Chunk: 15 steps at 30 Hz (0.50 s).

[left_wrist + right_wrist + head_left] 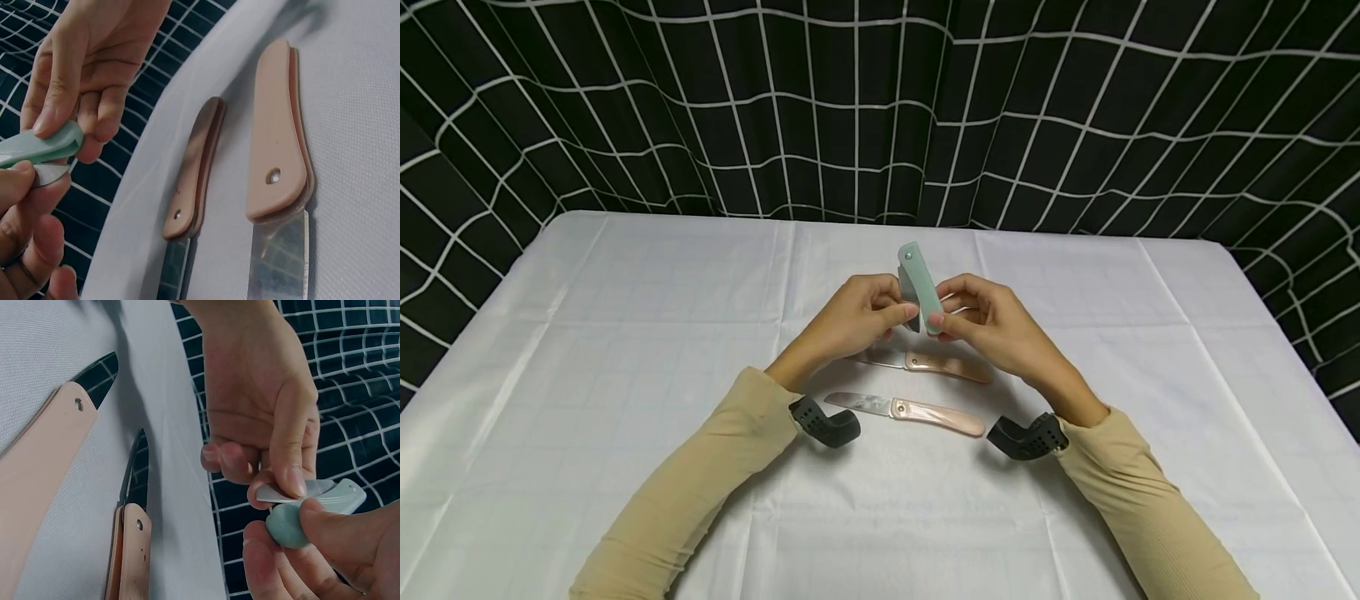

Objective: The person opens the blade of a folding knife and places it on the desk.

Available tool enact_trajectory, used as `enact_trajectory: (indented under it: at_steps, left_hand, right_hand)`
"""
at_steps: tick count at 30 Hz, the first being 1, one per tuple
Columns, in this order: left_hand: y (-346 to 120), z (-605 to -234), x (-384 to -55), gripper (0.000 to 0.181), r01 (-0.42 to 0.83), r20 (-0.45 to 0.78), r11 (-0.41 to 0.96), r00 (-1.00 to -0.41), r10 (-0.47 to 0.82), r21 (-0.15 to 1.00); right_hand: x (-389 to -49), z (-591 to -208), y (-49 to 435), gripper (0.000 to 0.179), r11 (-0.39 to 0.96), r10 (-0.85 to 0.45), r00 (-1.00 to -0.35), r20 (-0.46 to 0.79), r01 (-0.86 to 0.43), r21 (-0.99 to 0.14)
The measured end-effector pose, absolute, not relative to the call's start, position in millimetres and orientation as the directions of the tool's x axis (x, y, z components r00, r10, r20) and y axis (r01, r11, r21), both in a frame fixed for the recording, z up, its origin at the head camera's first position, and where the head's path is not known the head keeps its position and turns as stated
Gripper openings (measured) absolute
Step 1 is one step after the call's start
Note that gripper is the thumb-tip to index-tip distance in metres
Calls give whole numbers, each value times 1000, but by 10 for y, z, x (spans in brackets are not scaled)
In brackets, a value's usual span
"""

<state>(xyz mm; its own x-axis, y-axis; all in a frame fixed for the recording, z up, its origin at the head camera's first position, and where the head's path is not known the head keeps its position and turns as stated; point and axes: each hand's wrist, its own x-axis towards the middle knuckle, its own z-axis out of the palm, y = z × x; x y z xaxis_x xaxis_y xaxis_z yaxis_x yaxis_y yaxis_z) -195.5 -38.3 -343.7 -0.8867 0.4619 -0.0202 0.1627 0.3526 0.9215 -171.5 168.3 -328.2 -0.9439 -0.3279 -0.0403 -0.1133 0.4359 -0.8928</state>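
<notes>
A folding knife with a mint green handle (922, 283) is held up over the table, its metal blade (908, 287) partly folded toward the handle. My left hand (857, 319) pinches the blade between thumb and fingers. On the other side, my right hand (1000, 325) grips the lower end of the green handle, thumb in front. In the right wrist view the blade tip (272, 493) sticks out past the left thumb. Below the hands lie two opened folding knives with pinkish handles, a nearer one (936, 415) and a farther one (947, 365).
A white cloth with fold creases covers the table (625, 375). Black curtain (820, 108) with a white grid hangs behind the far edge and at both sides. Black wrist mounts (827, 423) jut inward near the nearer knife.
</notes>
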Motion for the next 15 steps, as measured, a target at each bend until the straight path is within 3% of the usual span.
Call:
enact_trajectory:
  at_steps: [15]
  left_hand:
    - [-435, -3376, -1959, 16, 167, -35, 391, -887, 460, 905]
  right_hand:
    - [-1725, -3208, 1753, 29, 463, -341, -940, -32, -138, -876]
